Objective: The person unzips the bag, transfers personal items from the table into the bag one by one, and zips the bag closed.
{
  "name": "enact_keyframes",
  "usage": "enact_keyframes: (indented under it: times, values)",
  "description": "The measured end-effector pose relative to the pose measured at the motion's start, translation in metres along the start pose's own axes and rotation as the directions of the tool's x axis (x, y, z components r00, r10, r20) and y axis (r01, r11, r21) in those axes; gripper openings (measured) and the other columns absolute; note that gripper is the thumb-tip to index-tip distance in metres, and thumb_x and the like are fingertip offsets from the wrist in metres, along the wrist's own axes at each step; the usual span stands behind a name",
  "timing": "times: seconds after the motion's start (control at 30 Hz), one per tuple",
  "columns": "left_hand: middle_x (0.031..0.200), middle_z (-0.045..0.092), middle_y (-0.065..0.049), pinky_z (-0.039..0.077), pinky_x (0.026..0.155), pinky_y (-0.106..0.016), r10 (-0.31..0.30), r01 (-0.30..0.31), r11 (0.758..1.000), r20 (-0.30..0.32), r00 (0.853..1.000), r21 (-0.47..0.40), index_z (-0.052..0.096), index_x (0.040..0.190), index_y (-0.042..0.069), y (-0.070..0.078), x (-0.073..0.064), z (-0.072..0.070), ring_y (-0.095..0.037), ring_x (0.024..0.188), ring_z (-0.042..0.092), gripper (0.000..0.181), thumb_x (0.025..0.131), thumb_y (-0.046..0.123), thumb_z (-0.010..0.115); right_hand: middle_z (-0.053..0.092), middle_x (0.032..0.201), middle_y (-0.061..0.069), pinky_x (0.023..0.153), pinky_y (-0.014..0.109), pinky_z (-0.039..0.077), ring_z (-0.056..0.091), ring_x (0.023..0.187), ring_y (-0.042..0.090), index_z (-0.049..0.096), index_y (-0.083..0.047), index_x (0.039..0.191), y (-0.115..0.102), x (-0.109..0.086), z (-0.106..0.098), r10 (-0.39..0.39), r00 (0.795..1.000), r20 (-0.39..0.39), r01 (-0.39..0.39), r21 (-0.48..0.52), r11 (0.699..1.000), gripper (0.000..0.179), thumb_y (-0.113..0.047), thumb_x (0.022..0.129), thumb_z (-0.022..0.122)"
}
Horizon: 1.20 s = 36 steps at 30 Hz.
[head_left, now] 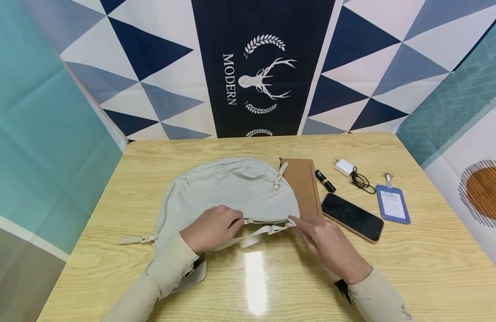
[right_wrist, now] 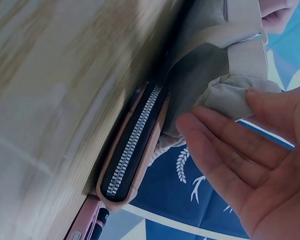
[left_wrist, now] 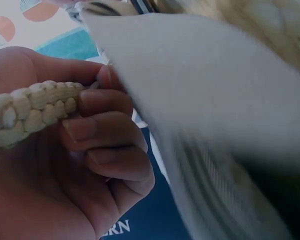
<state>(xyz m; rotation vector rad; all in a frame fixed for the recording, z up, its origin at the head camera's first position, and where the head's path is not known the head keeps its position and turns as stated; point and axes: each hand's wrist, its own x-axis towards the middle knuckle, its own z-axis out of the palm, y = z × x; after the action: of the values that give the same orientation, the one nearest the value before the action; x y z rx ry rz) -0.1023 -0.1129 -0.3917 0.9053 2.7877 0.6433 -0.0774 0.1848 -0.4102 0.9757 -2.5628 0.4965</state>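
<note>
A pale grey fabric bag (head_left: pixel 232 188) lies on the table in the head view. My left hand (head_left: pixel 213 227) pinches a zipper pull at the bag's near edge; its braided cord (left_wrist: pixel 35 112) lies across the palm in the left wrist view. At the other end of that zipper (head_left: pixel 268 220), my right hand (head_left: pixel 324 239) pinches the bag's corner (right_wrist: pixel 232 95) between thumb and fingers. A strap (head_left: pixel 258 232) hangs along the near side. Beside the bag, partly covered by it, is a brown wallet (head_left: pixel 306 183) with a metal zipper (right_wrist: pixel 132 145).
Right of the wallet lie a lipstick-like tube (head_left: pixel 325 180), a phone (head_left: pixel 352 217), a white charger plug (head_left: pixel 344 167) with a black cable (head_left: pixel 362 181), and a blue card holder (head_left: pixel 393 204). A patterned cloth (head_left: pixel 268 67) hangs behind the wooden table (head_left: pixel 433 268).
</note>
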Motion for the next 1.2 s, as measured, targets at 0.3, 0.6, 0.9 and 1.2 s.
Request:
enact_keyframes:
  times: [0.3,0.6,0.9,1.2]
  values:
    - [0.055,0.037,0.011,0.036,0.052,-0.023,-0.009,0.009,1.000,0.007,1.000,-0.020,0.049,0.063,0.021,-0.006,-0.009,-0.010,-0.002,0.050,0.036,0.040,0.103,0.019,0.051,0.070,0.095,0.004,0.061,0.031,0.053,0.063,0.076,0.013,0.073,-0.006,0.115,0.002,0.000,0.000,0.005,1.000,-0.005,-0.005,-0.018,1.000,0.030,-0.001,0.085,0.074]
    - [0.055,0.038,0.012,0.036,0.051,-0.024,-0.032,0.032,0.999,0.007,0.999,-0.028,0.051,0.065,0.023,-0.013,-0.020,-0.017,-0.002,0.049,0.037,0.038,0.103,0.022,0.055,0.070,0.097,0.007,0.066,0.035,0.056,0.066,0.081,0.018,0.074,-0.004,0.111,0.001,-0.002,-0.002,0.013,1.000,-0.014,-0.014,-0.034,0.999,0.027,0.001,0.084,0.075]
    - [0.055,0.036,0.010,0.034,0.050,-0.024,-0.042,0.042,0.999,0.001,0.999,-0.016,0.049,0.065,0.023,-0.015,-0.030,-0.025,-0.004,0.049,0.035,0.038,0.102,0.023,0.057,0.067,0.090,0.006,0.061,0.033,0.053,0.061,0.074,0.016,0.074,-0.002,0.104,0.003,-0.003,-0.003,-0.018,0.999,-0.028,0.016,-0.094,0.995,0.023,0.001,0.082,0.076]
    - [0.056,0.034,0.010,0.031,0.050,-0.023,-0.058,0.058,0.998,-0.007,0.998,-0.021,0.047,0.065,0.024,-0.019,-0.039,-0.031,-0.003,0.049,0.032,0.038,0.102,0.022,0.057,0.067,0.090,0.007,0.063,0.037,0.054,0.062,0.076,0.019,0.074,-0.002,0.103,0.005,-0.003,-0.004,-0.028,0.999,-0.038,0.024,-0.089,0.996,0.022,0.000,0.081,0.074]
